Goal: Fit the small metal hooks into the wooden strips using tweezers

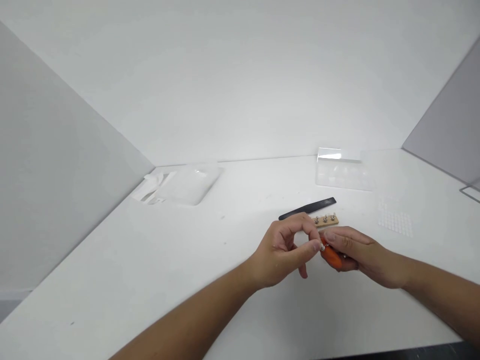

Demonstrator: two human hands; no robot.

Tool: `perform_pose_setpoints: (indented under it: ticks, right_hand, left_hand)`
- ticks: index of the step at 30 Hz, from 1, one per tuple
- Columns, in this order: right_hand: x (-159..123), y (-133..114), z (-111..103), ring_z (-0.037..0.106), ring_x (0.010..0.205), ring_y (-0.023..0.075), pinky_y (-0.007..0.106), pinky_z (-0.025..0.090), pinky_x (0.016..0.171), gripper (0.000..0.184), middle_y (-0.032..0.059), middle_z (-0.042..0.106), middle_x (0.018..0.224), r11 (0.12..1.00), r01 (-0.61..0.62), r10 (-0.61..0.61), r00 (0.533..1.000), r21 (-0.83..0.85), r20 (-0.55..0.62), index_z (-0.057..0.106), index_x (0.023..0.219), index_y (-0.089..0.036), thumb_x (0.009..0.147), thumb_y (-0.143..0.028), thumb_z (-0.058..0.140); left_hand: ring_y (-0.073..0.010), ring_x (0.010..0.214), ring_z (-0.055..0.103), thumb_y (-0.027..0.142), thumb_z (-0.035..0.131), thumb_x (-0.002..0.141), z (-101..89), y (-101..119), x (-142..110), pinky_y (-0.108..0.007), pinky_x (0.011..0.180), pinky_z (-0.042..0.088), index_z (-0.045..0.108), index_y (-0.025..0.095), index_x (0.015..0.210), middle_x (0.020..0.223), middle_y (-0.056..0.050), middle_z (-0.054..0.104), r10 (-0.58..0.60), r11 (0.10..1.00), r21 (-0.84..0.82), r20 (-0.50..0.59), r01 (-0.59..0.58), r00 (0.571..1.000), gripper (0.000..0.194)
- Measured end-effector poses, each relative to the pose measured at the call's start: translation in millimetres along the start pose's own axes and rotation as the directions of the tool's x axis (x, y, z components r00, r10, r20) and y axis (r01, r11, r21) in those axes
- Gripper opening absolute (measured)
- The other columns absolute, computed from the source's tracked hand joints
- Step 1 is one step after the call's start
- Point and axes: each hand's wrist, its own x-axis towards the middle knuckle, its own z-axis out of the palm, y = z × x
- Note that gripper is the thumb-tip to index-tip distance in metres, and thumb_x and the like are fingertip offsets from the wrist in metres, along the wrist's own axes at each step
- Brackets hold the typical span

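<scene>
My right hand (pixel 350 248) is wrapped round an orange-handled tool (pixel 331 257), most of it covered by the fingers, so I cannot tell its exact kind. Thumb and index finger of my left hand (pixel 287 247) pinch a small pale piece (pixel 322 247) right against the tool's end. The other left fingers curl loosely below. Just beyond both hands lies a small wooden strip (pixel 335 220) with several short metal posts on it, its left end hidden by my left hand. Behind that, a black nail file (pixel 309 207) lies at a slant.
A clear plastic box (pixel 345 180) with its lid raised stands at the back right. A sheet of small clear adhesive tabs (pixel 395 220) lies right of my hands. Clear plastic packaging (pixel 187 185) and white scraps (pixel 153 186) lie at the back left. Walls enclose the white table (pixel 168 260).
</scene>
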Motion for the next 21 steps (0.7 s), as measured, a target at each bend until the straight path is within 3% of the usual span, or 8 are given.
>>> perform_pose_setpoints:
  ticks: [8,14,17,19,21]
  right_hand:
    - [0,1,-3,0.031,0.062,0.0119,0.025,0.026,0.054,0.048,-0.0042,0.034,0.070,0.947,0.024,-0.058,0.993,-0.322,-0.098,0.059,0.085,-0.020,0.109,-0.057,0.041]
    - [6,1,-6,0.050,0.073,0.0152,0.030,0.043,0.070,0.042,-0.0001,0.057,0.081,0.812,0.063,-0.163,0.979,-0.580,-0.123,0.069,0.096,-0.024,0.110,-0.052,0.040]
    - [8,2,-8,0.059,0.081,0.0184,0.034,0.049,0.077,0.041,0.0025,0.066,0.089,0.765,0.080,-0.213,0.968,-0.639,-0.135,0.072,0.103,-0.026,0.109,-0.051,0.040]
    - [8,2,-8,0.061,0.084,0.0196,0.035,0.050,0.079,0.040,0.0034,0.068,0.092,0.748,0.077,-0.242,0.957,-0.659,-0.162,0.073,0.106,-0.027,0.109,-0.051,0.041]
    - [8,3,-8,0.061,0.084,0.0194,0.034,0.050,0.077,0.037,0.0035,0.069,0.093,0.735,0.066,-0.268,0.943,-0.674,-0.199,0.074,0.108,-0.029,0.108,-0.050,0.043]
  left_hand:
    - [-0.0152,0.074,0.062,0.041,0.069,0.092,5.6,2,3,-0.017,0.042,0.054,0.061,0.016,0.082,0.084,-0.004,0.059,-0.141,0.987,-0.089,-0.069,0.135,0.988,0.028]
    - [-0.0117,0.065,0.057,0.047,0.065,0.092,6.6,-1,4,-0.022,0.041,0.055,0.062,0.017,0.088,0.089,-0.003,0.060,-0.126,0.987,0.058,-0.310,0.151,0.942,0.031]
    - [-0.0111,0.065,0.056,0.036,0.062,0.093,2.6,-2,6,-0.021,0.045,0.054,0.062,0.018,0.087,0.091,-0.003,0.062,0.085,0.917,0.385,-0.441,0.103,0.893,0.019]
    - [-0.0138,0.074,0.059,0.026,0.060,0.090,-3.7,-3,8,-0.020,0.050,0.050,0.061,0.019,0.083,0.088,-0.003,0.062,0.322,0.743,0.667,-0.420,0.048,0.849,0.010]
    - [-0.0151,0.079,0.059,0.019,0.057,0.088,-13.4,-5,12,-0.021,0.053,0.045,0.059,0.020,0.080,0.085,-0.002,0.061,0.453,0.542,0.839,-0.337,0.046,0.825,0.008]
